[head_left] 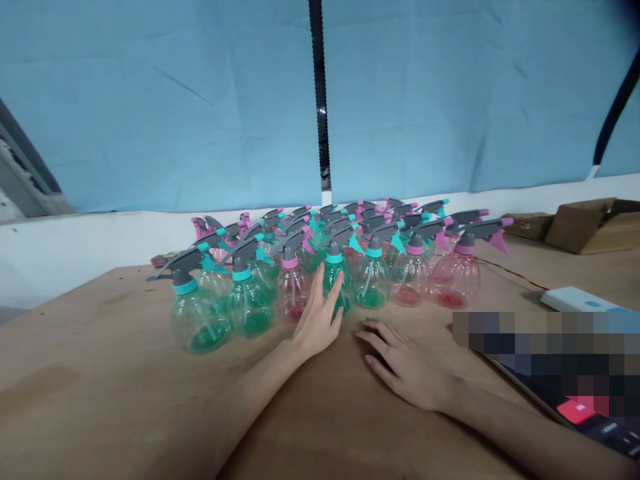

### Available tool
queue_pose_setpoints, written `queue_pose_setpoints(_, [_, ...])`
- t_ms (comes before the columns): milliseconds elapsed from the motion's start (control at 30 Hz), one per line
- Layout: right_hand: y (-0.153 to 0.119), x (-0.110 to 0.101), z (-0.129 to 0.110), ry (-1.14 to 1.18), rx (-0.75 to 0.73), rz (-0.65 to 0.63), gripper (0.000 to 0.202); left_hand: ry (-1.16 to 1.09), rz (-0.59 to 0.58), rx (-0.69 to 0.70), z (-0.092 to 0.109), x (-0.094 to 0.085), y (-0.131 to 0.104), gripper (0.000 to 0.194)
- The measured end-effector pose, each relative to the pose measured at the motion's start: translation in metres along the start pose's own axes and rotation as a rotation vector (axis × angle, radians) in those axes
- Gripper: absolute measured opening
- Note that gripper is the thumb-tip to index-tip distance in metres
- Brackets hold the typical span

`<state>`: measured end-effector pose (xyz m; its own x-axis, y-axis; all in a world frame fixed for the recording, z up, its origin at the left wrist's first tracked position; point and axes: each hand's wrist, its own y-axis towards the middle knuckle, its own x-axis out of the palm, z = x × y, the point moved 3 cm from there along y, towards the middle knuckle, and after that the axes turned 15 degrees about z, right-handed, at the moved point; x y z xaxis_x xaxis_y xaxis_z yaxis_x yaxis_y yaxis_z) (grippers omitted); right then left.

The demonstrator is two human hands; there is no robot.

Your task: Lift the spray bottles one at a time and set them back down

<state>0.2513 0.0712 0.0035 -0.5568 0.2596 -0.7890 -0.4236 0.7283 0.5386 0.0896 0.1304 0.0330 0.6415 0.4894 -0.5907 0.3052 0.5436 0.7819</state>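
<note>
Upright spray bottles with round clear bodies and grey trigger heads stand in close rows on the table. My left hand (316, 325) reaches to a green spray bottle (333, 270) in the front row, its fingers stretched and spread against or just before the body; contact is hard to tell. Left of it stands a pink-collared spray bottle (293, 293), and right of it another green spray bottle (373, 283). My right hand (407, 363) rests palm down on the tabletop, fingers apart, holding nothing. The front bottles partly hide the rows behind.
The wooden table (90, 353) reaches back to a white wall with a blue sheet (200, 100). At the right are an open cardboard box (595, 227), a white device (575, 298) with a thin cable, and a partly blurred-out screen (580, 410) near my right forearm.
</note>
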Motion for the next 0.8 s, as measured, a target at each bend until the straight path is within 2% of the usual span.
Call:
queue_pose_setpoints(200, [0.001,0.000,0.000,0.012,0.000,-0.006,0.037,0.026,-0.006,-0.008,0.001,0.003,-0.001,0.072])
queue_pose_setpoints(433, [0.001,-0.001,-0.001,-0.003,0.007,-0.043,0.038,0.126,0.000,0.068,0.000,0.006,-0.005,0.078])
queue_pose_setpoints(600, [0.000,0.000,0.000,-0.018,0.001,-0.031,0.039,0.174,-0.013,0.116,0.011,-0.005,-0.013,0.076])
queue_pose_setpoints(700, [0.000,0.000,0.001,-0.028,0.003,-0.030,0.039,0.168,-0.124,0.110,0.023,-0.019,-0.028,0.067])
queue_pose_setpoints(800, [0.001,0.001,0.001,-0.022,0.005,-0.031,0.040,0.144,-0.341,0.087,0.029,-0.034,-0.046,0.057])
